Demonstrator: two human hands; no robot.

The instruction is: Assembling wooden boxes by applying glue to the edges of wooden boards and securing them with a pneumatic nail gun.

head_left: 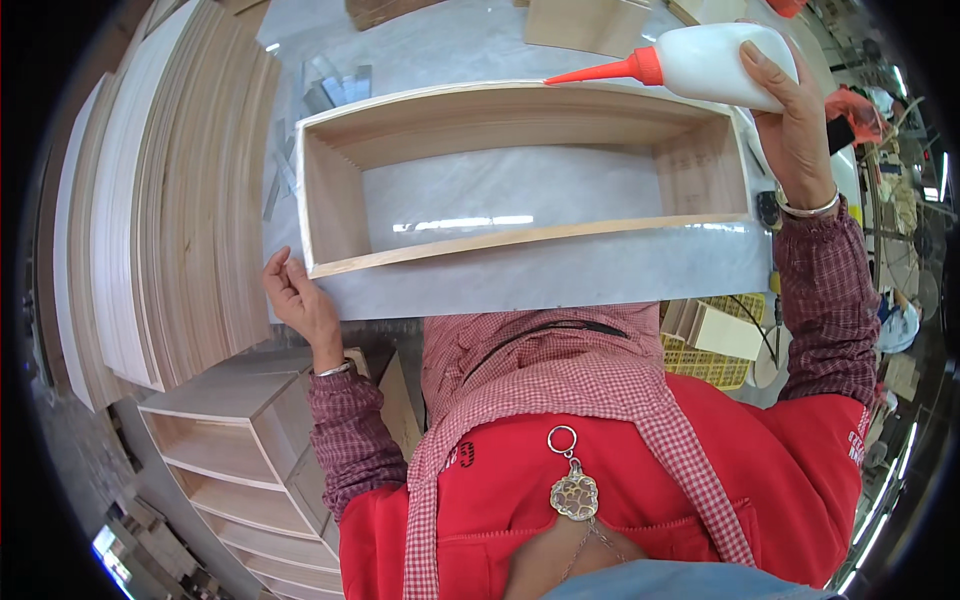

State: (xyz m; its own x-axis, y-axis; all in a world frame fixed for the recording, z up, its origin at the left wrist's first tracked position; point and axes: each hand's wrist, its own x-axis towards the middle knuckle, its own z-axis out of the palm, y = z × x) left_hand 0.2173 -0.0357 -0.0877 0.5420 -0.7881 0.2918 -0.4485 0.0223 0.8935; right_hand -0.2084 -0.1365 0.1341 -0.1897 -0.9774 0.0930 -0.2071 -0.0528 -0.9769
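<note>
A rectangular frame of thin pale wood [455, 242], without top or bottom, stands on the grey tabletop in front of me. My right hand [790, 115] is closed around a white squeeze bottle [715, 62] with a long red nozzle. The bottle is tilted sideways, and its nozzle tip meets the far upper edge of the frame near the middle. My left hand [300, 305] is beside the frame's near left corner, fingers loosely bent and slightly apart, with nothing visible in them. Whether it touches the corner I cannot tell.
Tall stacks of wooden boards [190, 200] stand along the left. Grey metal pieces [340, 85] lie behind the frame on the table [540, 280]. Wooden box frames [225, 440] are piled at lower left. A yellow crate [705, 365] with boards sits below right.
</note>
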